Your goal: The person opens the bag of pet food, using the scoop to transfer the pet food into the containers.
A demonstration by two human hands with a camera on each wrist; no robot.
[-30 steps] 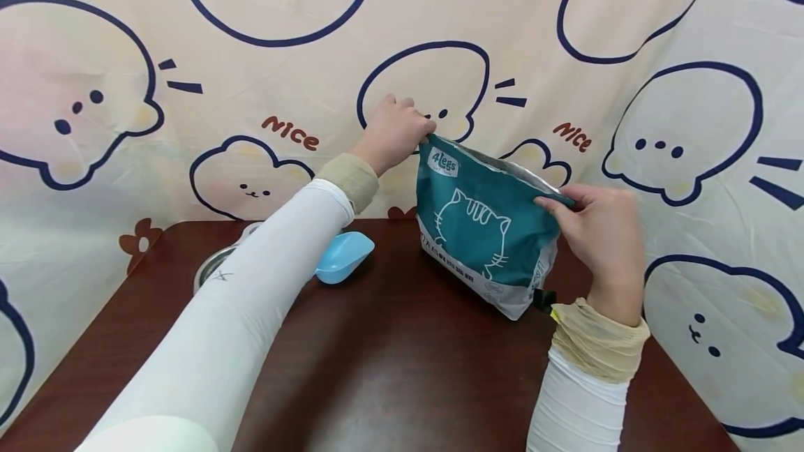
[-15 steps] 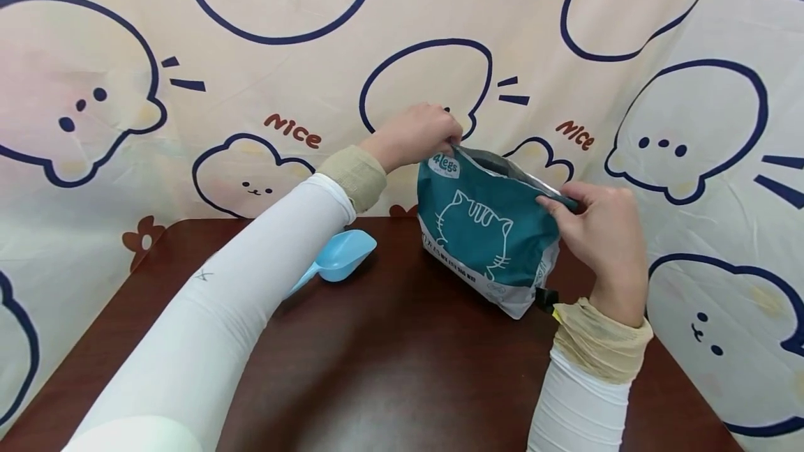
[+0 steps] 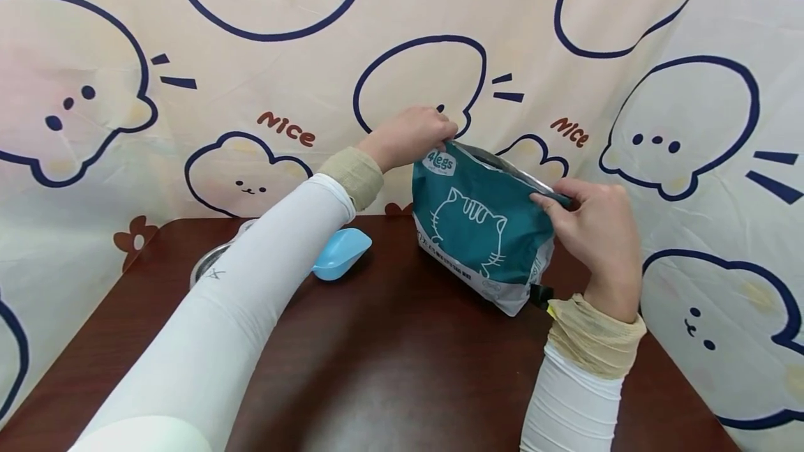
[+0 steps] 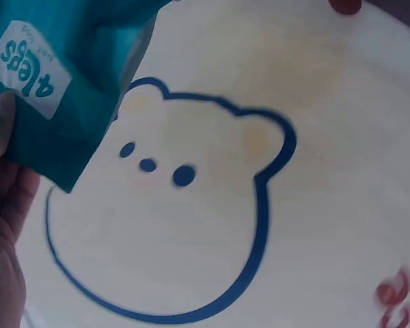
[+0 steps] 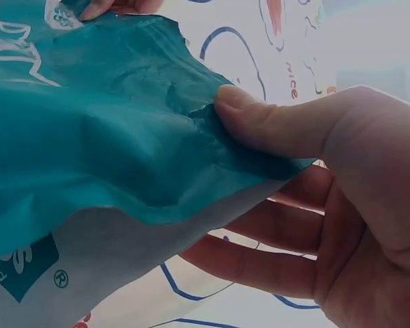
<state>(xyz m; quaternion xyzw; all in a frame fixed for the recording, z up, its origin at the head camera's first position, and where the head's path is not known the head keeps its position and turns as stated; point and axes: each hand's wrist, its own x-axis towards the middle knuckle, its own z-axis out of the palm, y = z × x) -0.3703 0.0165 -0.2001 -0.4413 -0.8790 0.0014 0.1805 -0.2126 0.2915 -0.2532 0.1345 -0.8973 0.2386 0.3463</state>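
A teal pet food bag with a white cat outline and a "4Legs" label stands on the table, its top edge parted so the silver lining shows. My left hand pinches the bag's top left corner; in the left wrist view the thumb presses beside the label. At the opposite top corner, my right hand grips the edge between thumb and fingers. The right wrist view shows that thumb on the teal front, with the other fingers behind. The bag's contents are hidden.
Behind my left forearm lies a light blue scoop, its handle hidden. A metal bowl is partly covered by the same sleeve. The dark wooden table ends at a cartoon-printed cloth behind and on both sides.
My left hand has shifted right and slightly down along the bag's top, and the opening looks a little wider than a second ago. The right hand keeps its hold.
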